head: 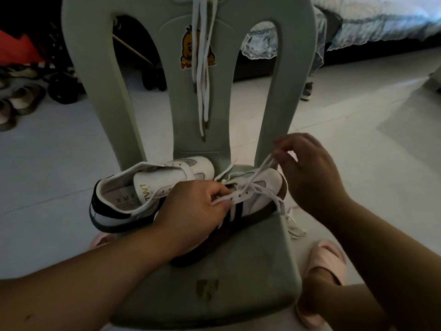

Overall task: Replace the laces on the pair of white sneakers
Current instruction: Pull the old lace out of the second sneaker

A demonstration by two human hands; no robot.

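Head view: a pale green plastic chair [238,278] faces the person, and both white sneakers sit on its seat, close to the backrest.

The far sneaker [148,185] has bare eyelets. Its dark heel juts past the left edge of the seat, over the floor [47,177]. The near sneaker [262,194], with dark side stripes, lies diagonally with its toe close to the seat's right edge and touches the far one at mid-length.

The left hand [198,211] rests on the near sneaker's middle, with its fingers curled and pinching the lace [261,169] at the eyelets. The right hand [307,173] is raised just above and right of the toe. Its fingertips are closed on a strand of the same lace and draw it up taut. A loose end of the lace spills over the right edge of the seat.

Two spare laces [202,68] hang down the centre slat of the backrest, across a duck sticker [187,47], and their tips end above the sneakers.

The front half of the seat is bare. Pale tiled floor lies open to the left and right of the chair. A foot in a pink slipper [327,259] stands just beside the seat's right front corner. A row of shoes [21,101] lies far left and a bed [381,20] stands far right, both well apart from the chair.
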